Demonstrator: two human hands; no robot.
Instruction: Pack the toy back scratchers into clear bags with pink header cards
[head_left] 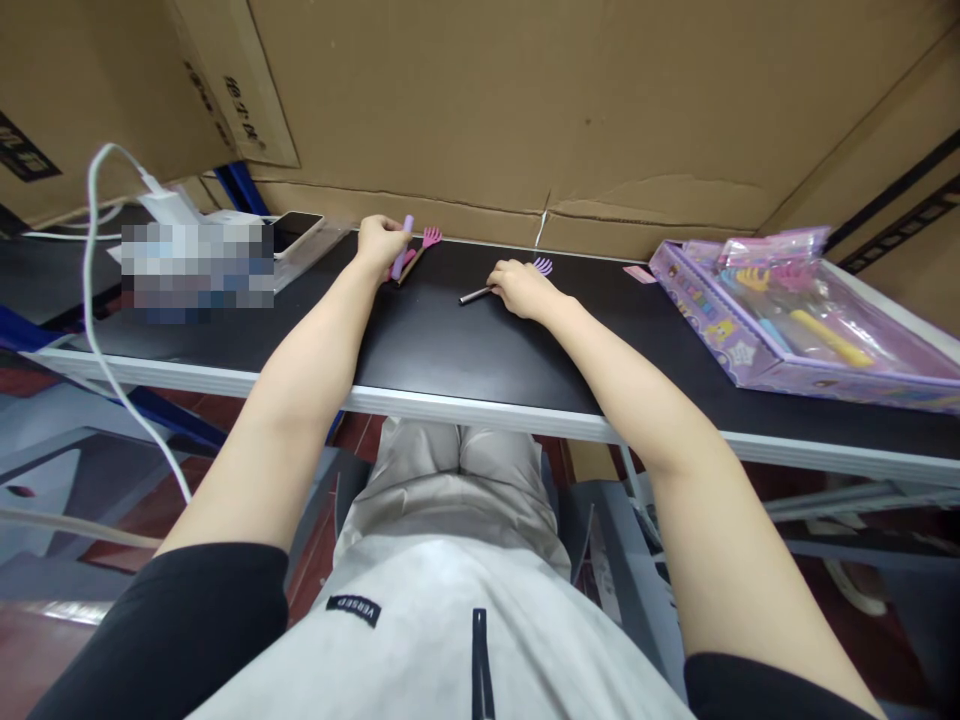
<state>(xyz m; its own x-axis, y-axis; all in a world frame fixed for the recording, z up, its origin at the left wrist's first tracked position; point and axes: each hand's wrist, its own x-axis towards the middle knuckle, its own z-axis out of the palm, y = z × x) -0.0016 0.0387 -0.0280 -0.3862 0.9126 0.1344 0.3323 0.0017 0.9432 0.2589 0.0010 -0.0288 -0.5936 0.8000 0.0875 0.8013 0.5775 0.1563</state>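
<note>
My left hand (379, 243) rests at the far edge of the black tabletop (450, 340), closed around a small lilac stick-shaped piece (402, 246). Right beside it lies a pink toy fork (424, 243). My right hand (523, 288) lies on the table a little nearer to me, fingers curled over a thin dark pen-like rod (475, 296) whose tip pokes out to the left. A small purple toy fork (543, 266) shows just past its knuckles.
A purple toy set box (780, 330) with colourful plastic pieces lies at the right. A white charger with cable (166, 205) and a phone (292, 228) sit at the far left. Cardboard sheets (525, 110) wall off the back. My lap is under the table edge.
</note>
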